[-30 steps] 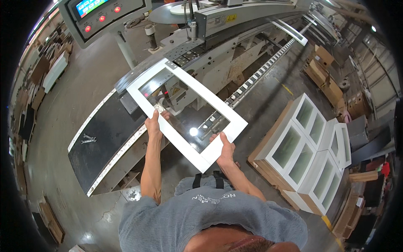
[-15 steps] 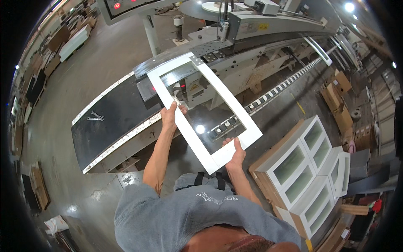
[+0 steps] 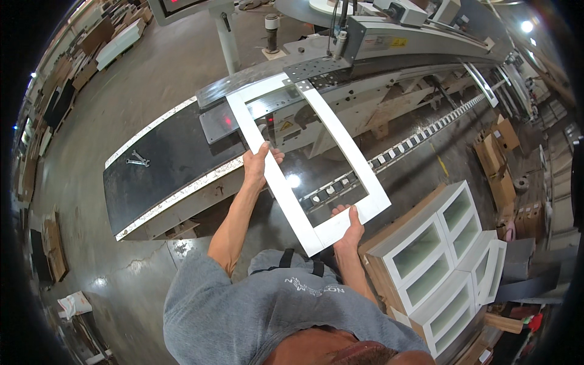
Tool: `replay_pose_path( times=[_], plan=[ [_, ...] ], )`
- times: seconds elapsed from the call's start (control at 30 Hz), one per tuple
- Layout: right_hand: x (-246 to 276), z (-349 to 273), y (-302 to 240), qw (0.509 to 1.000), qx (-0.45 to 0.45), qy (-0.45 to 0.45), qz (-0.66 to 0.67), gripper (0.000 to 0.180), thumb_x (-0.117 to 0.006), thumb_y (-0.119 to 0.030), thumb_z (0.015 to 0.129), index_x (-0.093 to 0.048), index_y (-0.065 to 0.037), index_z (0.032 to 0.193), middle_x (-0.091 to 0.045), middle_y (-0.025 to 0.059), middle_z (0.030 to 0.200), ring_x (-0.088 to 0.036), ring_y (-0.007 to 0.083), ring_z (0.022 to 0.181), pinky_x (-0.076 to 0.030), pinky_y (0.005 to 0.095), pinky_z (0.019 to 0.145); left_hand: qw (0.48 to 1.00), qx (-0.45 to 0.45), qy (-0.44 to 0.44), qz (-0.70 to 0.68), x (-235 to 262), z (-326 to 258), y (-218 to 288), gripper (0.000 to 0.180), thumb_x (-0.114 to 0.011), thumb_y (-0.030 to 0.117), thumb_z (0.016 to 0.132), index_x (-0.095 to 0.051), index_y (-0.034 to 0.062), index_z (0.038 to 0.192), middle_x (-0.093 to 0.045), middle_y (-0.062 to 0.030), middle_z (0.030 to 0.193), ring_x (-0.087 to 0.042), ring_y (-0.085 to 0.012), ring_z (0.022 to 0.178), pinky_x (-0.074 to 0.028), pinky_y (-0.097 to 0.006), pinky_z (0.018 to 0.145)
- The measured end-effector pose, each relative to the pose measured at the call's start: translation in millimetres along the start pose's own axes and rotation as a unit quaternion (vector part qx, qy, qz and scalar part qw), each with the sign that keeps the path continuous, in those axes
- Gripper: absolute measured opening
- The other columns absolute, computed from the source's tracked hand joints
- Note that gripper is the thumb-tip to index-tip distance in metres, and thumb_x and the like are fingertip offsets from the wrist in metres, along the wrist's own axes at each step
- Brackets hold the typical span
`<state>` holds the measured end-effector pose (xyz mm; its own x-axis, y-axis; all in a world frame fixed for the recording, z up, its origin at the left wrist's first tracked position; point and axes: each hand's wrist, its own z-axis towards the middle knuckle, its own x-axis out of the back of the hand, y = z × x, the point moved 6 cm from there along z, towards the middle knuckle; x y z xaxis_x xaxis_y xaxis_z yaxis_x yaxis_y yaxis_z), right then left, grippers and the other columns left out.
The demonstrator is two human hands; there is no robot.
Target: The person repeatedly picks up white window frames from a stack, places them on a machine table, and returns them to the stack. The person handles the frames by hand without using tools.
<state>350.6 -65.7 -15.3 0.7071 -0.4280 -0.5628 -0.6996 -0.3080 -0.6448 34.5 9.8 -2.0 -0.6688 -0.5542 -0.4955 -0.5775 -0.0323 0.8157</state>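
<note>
A white rectangular open frame, like a cabinet door frame [image 3: 340, 143], is in both my hands, tilted across the view. Its far end lies on the metal bed of a long grey machine [image 3: 389, 45], with its far right corner at a perforated plate [image 3: 316, 68]. My left hand [image 3: 258, 164] grips the left long rail, thumb on top and fingers curled underneath through the opening. At the near short rail, my right hand [image 3: 348, 232] holds on near the right corner, thumb on top, some fingers hidden beneath.
Left of the machine bed stands a black-topped table [image 3: 164, 188] with wrenches [image 3: 139, 159] on it. A roller track [image 3: 420, 134] runs along the machine to another white frame [image 3: 483, 85]. Several white frames [image 3: 447, 267] are stacked at my right, near cardboard boxes [image 3: 496, 161].
The view has shifted slightly. The white frame sits a little farther forward and right on the machine bed, and both hands keep their hold.
</note>
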Motion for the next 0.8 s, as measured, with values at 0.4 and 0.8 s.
replay_pose_path(
  times=[0.4, 0.8],
  plan=[
    [0.7, 46.0, -55.6, 1.0, 0.016, 0.015, 0.012, 0.033, -0.064, -0.022, 0.09, -0.056, 0.006, 0.105, -0.064, 0.0188, 0.093, -0.064, 0.0294, 0.08, -0.053, 0.0406, 0.071, 1.0, 0.013, -0.004, 0.006, -60.4, 25.9, -25.0, 0.033, -0.053, 0.013, 0.096, -0.043, -0.0153, 0.109, -0.062, -0.0276, 0.091, -0.068, -0.0341, 0.077, -0.062, -0.038, 0.062],
    [37.2, 132.9, -141.8, 0.989, -0.031, 0.063, 0.129, 0.019, -0.065, -0.012, 0.088, -0.061, 0.005, 0.096, -0.065, 0.0159, 0.084, -0.065, 0.027, 0.07, -0.055, 0.0395, 0.066, 0.994, 0.035, 0.024, 0.104, -186.5, 64.1, -85.3, 0.033, -0.065, 0.013, 0.087, -0.054, -0.0164, 0.095, -0.067, -0.026, 0.088, -0.068, -0.0327, 0.071, -0.058, -0.04, 0.067]
  ],
)
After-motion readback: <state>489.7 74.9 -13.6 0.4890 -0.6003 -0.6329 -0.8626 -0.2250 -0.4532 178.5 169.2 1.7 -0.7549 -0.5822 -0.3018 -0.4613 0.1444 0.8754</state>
